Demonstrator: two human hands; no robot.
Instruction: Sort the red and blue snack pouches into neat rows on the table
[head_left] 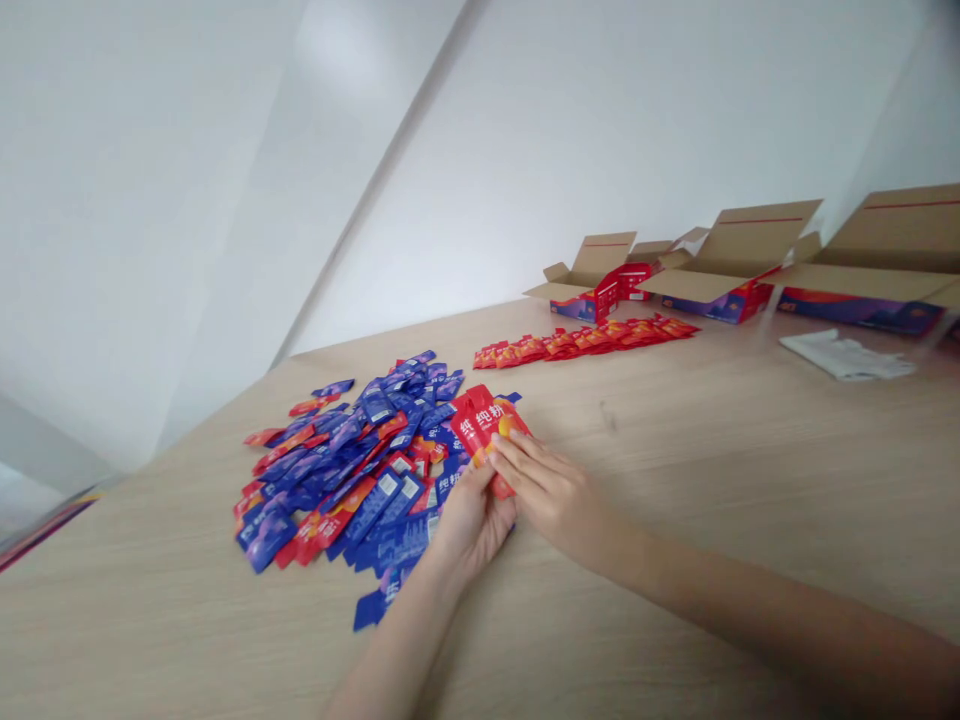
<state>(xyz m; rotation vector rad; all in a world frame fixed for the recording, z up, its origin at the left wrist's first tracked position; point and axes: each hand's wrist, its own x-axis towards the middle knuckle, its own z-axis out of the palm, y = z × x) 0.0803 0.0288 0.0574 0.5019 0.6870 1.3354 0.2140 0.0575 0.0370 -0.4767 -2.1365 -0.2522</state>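
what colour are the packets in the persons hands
The packets are red with white lettering and an orange patch, best seen in the head view.

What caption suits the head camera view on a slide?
Left hand and right hand hold red sachets beside a heap of blue and red sachets on a wooden table, open cartons beyond.

The bare left hand [472, 525] rises from the bottom centre of the frame, wrist bent; the right hand [553, 497] reaches in from the lower right, fingers extended, close beside the left.

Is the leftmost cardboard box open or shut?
Open: the cardboard box has its flaps folded up, and red sachets show at its mouth.
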